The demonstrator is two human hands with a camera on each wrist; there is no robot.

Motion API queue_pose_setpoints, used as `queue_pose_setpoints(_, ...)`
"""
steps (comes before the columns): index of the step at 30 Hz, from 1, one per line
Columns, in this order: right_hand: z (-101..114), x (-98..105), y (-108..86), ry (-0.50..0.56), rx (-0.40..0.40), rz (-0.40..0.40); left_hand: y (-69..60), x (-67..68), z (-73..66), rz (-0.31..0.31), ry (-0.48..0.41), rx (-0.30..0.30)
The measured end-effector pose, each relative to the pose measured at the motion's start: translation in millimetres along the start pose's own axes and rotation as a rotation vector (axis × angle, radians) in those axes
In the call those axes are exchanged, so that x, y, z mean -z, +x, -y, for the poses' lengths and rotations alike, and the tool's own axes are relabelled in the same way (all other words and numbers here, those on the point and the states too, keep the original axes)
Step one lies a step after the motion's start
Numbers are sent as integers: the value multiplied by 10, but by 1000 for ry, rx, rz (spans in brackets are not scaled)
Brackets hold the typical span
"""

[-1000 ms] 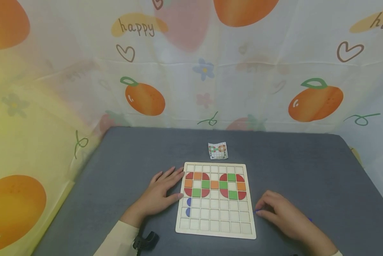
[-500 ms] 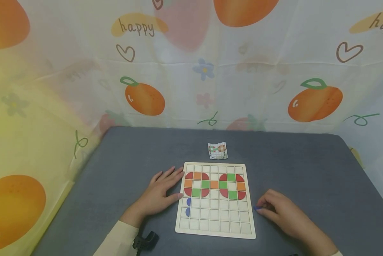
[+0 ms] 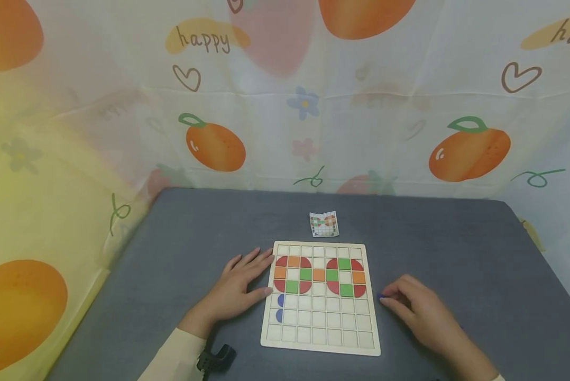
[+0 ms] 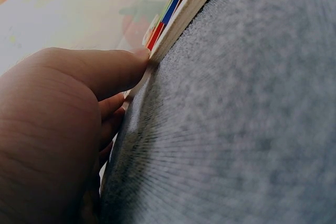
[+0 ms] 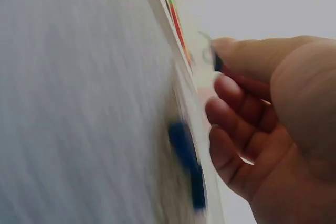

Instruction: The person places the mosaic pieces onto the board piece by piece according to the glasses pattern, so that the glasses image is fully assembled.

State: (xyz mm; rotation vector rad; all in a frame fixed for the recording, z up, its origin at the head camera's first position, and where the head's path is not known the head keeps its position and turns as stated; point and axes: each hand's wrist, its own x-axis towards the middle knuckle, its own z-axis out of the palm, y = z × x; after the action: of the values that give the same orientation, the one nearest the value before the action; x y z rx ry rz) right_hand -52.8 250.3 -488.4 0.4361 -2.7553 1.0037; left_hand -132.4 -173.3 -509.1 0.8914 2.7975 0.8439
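A pale wooden grid board (image 3: pixel 320 338) lies on the table, with red quarter-rounds and orange and green squares forming two ring shapes. Two blue half-round pieces (image 3: pixel 281 300) sit in its left column. My left hand (image 3: pixel 239 291) lies with fingers spread and straight, fingertips and thumb touching the board's left edge; the left wrist view shows the thumb (image 4: pixel 118 69) against that edge. Right of the board, my right hand (image 3: pixel 420 312) pinches a small blue piece (image 5: pixel 217 60) between thumb and index finger. The piece's full outline is hidden by the fingers.
A small printed pattern card (image 3: pixel 324 225) lies behind the board. More blue pieces (image 5: pixel 182 144), blurred, lie on the grey tabletop (image 3: pixel 209 222) beneath my right hand. A black strap-like device (image 3: pixel 217 360) is at my left wrist. A fruit-print curtain (image 3: pixel 266 132) hangs behind the table.
My right hand has moved slightly away from me, with the blue piece between its fingertips. The left hand and the board stay as they were.
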Motion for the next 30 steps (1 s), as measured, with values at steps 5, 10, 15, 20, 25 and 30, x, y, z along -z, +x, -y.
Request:
queue_pose_setpoints(5, 250, -154, 11, 75, 0, 17, 1, 6, -6, 7, -2, 7)
queue_pose_setpoints(10, 548, -407, -15, 162, 77, 65, 1, 7, -14, 9, -3, 16)
queue_pose_setpoints(15, 820, -649, -36, 169, 167, 140, 4, 9, -20, 9, -6, 17)
queue_pose_setpoints(20, 1029, -904, -31, 127, 274, 110, 5, 13, -25, -1, -11, 14)
queue_pose_setpoints(25, 1198, -1063, 5, 83, 198, 161, 7, 7, -27, -7, -13, 13)
queue_pose_setpoints(30, 1281, -1119, 47, 9, 129, 193, 4, 4, -23, -13, -15, 6)
